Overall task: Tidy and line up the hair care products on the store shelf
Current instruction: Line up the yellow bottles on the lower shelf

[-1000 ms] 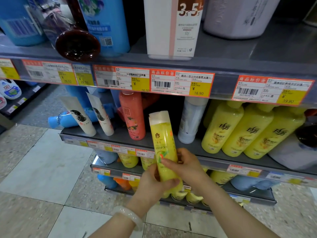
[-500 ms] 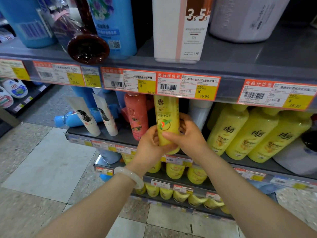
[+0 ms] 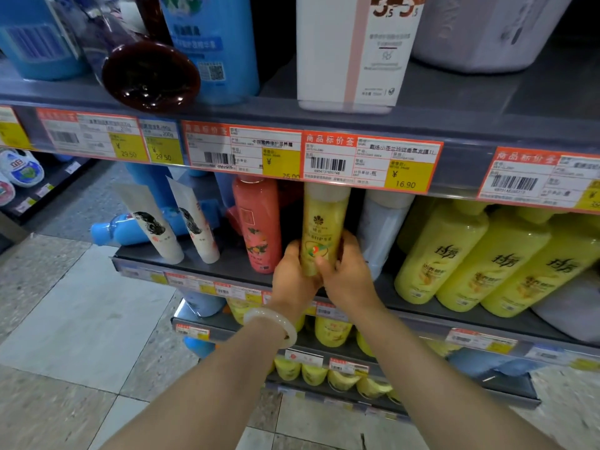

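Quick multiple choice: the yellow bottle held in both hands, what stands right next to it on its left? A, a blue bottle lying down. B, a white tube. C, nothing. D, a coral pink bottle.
D: the yellow bottle, gripped by the left hand and right hand, stands just right of the coral pink bottle.

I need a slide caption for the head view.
Both hands set a yellow bottle upright on the shelf.

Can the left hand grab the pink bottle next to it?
Probably yes, once it lets go. The left hand is gripping the yellow bottle with the right hand, but the pink bottle stands right beside it, unblocked.
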{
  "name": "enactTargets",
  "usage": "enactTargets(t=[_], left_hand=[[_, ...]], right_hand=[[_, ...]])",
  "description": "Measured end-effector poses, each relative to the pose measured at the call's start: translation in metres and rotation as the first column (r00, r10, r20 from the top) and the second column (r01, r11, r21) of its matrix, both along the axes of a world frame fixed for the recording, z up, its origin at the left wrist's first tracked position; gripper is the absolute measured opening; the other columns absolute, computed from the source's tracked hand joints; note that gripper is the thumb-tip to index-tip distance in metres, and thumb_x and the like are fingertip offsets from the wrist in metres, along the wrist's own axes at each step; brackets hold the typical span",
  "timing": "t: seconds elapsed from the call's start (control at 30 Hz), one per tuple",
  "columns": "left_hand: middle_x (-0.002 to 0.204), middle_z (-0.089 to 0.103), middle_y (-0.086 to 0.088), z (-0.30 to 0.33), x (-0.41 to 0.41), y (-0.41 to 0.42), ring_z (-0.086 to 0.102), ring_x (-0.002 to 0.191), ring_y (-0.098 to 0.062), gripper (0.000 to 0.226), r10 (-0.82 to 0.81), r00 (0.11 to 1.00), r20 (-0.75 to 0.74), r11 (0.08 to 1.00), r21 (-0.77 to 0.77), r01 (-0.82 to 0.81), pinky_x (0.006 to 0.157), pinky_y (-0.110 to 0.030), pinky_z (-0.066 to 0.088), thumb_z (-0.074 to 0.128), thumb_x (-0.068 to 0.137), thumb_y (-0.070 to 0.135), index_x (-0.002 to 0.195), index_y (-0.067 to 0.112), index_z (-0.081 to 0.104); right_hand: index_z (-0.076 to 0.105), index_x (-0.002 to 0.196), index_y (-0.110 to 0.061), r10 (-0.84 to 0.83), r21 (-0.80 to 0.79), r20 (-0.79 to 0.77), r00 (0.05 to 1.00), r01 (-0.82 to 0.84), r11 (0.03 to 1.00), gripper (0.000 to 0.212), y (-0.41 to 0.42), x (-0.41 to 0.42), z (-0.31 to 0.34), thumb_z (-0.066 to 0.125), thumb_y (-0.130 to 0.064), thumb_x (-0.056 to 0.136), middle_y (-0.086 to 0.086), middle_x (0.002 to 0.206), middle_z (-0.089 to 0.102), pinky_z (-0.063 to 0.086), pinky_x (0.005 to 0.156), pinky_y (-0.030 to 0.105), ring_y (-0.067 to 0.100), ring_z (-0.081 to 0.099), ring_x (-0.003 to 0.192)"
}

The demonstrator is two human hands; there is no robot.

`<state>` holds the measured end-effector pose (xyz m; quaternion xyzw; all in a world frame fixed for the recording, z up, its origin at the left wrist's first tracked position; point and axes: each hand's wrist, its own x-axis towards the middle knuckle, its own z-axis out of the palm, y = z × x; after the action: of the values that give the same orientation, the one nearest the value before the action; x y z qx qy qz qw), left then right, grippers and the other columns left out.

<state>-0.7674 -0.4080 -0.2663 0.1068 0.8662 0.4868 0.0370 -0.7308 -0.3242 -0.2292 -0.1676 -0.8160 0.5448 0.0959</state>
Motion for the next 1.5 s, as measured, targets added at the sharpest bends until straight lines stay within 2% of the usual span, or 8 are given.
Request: enactTargets(t=[0.17,0.37,0.77,0.93,1.07,1.3,1.4,1.5], left_hand=[[0.092,0.059,0.003,-0.006,-0.008,0.004,0.056,0.084,-0.012,0.038,0.010,0.997,0.077,0.999,-0.037,-0.007,0.077,-0.024,0.047,0.068,0.078,0.007,0.113,0.010,0.053],[0.110,0.067,-0.009,-0.007,-0.013,0.006,0.063,0.103,-0.027,0.065,0.045,0.978,0.205,0.989,0.126,-0.072,0.092,-0.046,0.051,0.083,0.061,0.007,0.116,0.013,0.048],[0.113,0.066,-0.006,-0.021,-0.017,0.006,0.062,0.106,-0.024,0.070,0.029,0.987,0.157,0.987,0.153,-0.053,0.094,-0.044,0.051,0.083,0.063,0.010,0.122,0.015,0.046],[0.112,0.066,-0.003,-0.023,-0.017,0.005,0.063,0.105,-0.021,0.067,0.030,0.988,0.150,0.983,0.176,-0.057,0.094,-0.044,0.051,0.082,0.065,0.010,0.121,0.018,0.045],[0.113,0.065,-0.002,-0.023,-0.018,0.003,0.062,0.106,-0.019,0.067,0.007,0.985,0.170,0.982,0.185,-0.038,0.096,-0.044,0.050,0.081,0.066,0.008,0.122,0.019,0.045],[0.114,0.063,0.002,-0.024,-0.017,0.001,0.061,0.107,-0.017,0.069,-0.002,0.985,0.175,0.981,0.190,-0.032,0.096,-0.042,0.050,0.080,0.068,0.009,0.125,0.019,0.043],[0.118,0.063,0.000,-0.025,-0.017,0.001,0.061,0.109,-0.016,0.071,-0.009,0.984,0.179,0.982,0.186,-0.025,0.097,-0.043,0.049,0.081,0.068,0.010,0.127,0.020,0.043],[0.118,0.063,0.000,-0.023,-0.017,0.002,0.061,0.109,-0.016,0.072,-0.014,0.985,0.174,0.981,0.195,-0.021,0.097,-0.042,0.050,0.081,0.067,0.010,0.128,0.018,0.043]], right_hand=[[0.052,0.119,-0.014,-0.067,-0.055,-0.002,0.998,0.066,0.996,0.033,0.009,0.015,-0.009,0.059,-0.015,0.087,-0.004,0.106,0.059,0.046,0.077,0.006,0.005,0.055,0.090],[0.046,0.122,-0.005,-0.309,0.026,-0.073,0.948,0.311,0.950,0.047,0.023,0.038,-0.027,0.067,-0.013,0.080,0.013,0.119,0.053,0.048,0.097,0.041,0.020,0.056,0.107],[0.044,0.108,0.006,-0.444,0.108,-0.125,0.887,0.457,0.883,0.070,0.039,-0.006,-0.026,0.085,-0.023,0.058,0.024,0.104,0.058,0.040,0.069,0.029,0.036,0.057,0.096],[0.037,0.127,0.003,-0.316,0.239,-0.109,0.943,0.333,0.912,0.083,0.036,0.001,-0.028,0.083,-0.017,0.060,0.020,0.119,0.049,0.045,0.087,0.036,0.034,0.048,0.111],[0.033,0.133,-0.009,-0.181,0.064,-0.119,0.976,0.189,0.980,0.070,0.045,0.013,-0.032,0.069,0.000,0.074,0.003,0.118,0.050,0.042,0.083,0.005,0.013,0.050,0.108],[0.030,0.133,-0.005,-0.199,-0.052,-0.134,0.971,0.194,0.980,0.079,0.028,0.018,-0.045,0.075,-0.011,0.068,0.008,0.122,0.045,0.049,0.094,0.039,0.022,0.050,0.114],[0.031,0.136,-0.009,-0.214,-0.053,-0.120,0.969,0.209,0.976,0.076,0.037,0.020,-0.049,0.074,-0.008,0.072,0.005,0.125,0.052,0.051,0.090,0.025,0.015,0.055,0.114],[0.041,0.127,-0.008,-0.281,0.000,-0.110,0.953,0.283,0.959,0.082,0.040,0.010,-0.048,0.085,-0.014,0.058,0.011,0.121,0.052,0.052,0.091,0.037,0.022,0.056,0.111]])
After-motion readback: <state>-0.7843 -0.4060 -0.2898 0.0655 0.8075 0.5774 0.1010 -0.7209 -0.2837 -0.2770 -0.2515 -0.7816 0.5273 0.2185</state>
